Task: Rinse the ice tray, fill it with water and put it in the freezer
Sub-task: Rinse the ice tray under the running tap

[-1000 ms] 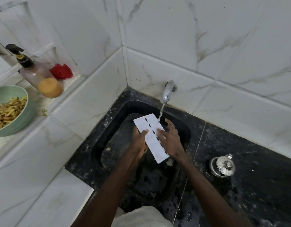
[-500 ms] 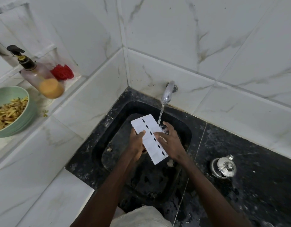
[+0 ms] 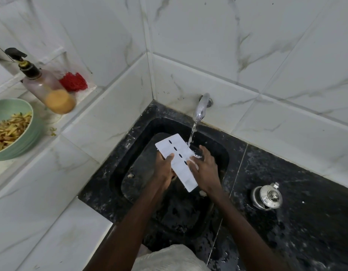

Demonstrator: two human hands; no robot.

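Head view: white ice tray [image 3: 177,162] held over black sink [image 3: 130,184], long axis approx 11-to-5 o'clock, underside w/ dark slots facing up. Left hand [image 3: 164,171] at tray's 8 o'clock edge; fingers wrapped under, thumb pressed on top, gripping tray. Right hand [image 3: 205,171] at 3 o'clock edge; fingers spread flat, touching tray's rim, not curled around it. Water stream [image 3: 192,133] from tap [image 3: 201,107] at 12 o'clock lands on tray's far right edge, just beside right fingertips. Steel pot [image 3: 267,196] on tabletop [image 3: 306,222] at 4 o'clock, well apart.
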